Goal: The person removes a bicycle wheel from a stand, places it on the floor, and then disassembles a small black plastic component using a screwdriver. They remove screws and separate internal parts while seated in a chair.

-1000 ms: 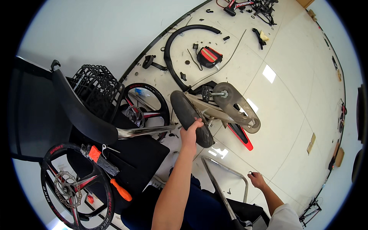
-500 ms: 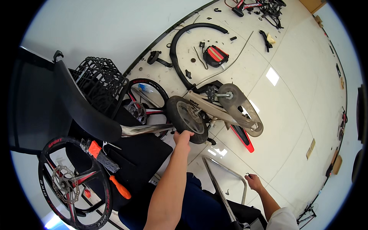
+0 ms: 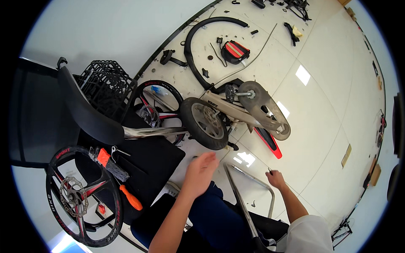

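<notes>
Black-tyred wheel ahead of both hands, nearer the left.

A small black-tyred wheel sits tilted at the left end of a beige frame.

Grey-blk on the small tyre, & here's a grimy beige swingarm w/ dark lettering. Big flash of red on the fender, blk down its centre! The bag: blk, red panels, pale stripe. Spoked wheel now: blk w/ red & white accents, silver brake disc. Screwdriver handle, v. bright orange! Blk lattice basket, navy trousers, white sleeve, pale yel. scrap, cream floor tiles w/ thin dark grid lines.
</notes>
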{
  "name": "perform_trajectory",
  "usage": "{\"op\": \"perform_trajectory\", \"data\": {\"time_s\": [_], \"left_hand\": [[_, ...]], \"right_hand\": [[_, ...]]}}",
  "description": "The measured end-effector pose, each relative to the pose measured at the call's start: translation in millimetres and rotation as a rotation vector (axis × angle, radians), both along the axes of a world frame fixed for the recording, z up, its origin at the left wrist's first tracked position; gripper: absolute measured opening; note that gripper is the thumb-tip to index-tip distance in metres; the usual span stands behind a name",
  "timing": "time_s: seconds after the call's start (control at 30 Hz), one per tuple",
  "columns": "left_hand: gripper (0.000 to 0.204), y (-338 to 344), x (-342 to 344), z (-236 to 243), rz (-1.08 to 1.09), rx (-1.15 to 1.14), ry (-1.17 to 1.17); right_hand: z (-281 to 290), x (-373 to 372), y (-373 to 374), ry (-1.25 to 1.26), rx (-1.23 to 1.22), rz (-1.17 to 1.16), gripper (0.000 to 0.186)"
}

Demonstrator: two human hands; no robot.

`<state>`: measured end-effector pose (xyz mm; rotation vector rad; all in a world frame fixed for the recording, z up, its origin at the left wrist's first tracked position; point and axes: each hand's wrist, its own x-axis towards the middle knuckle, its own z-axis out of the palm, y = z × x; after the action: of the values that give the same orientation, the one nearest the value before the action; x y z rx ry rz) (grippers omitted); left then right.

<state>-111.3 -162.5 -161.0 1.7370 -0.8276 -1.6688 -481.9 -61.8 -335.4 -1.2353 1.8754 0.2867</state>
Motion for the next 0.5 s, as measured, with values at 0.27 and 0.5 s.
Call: {"op": "perform_trajectory", "data": {"time_s": [0.27,0.5], "left_hand": [[0.026,27.4,-25.2,45.9,-0.018,-0.159,-0.142],[0.022,69.1,-85.5,39.5,-0.082,-0.272,-0.107]], "right_hand": [[15.3,47.7,-48.1,-0.132,-0.033,-0.064,0.044],[50.2,64.6,-47.2,-0.178,-0.034,0.045,0.049]]}}
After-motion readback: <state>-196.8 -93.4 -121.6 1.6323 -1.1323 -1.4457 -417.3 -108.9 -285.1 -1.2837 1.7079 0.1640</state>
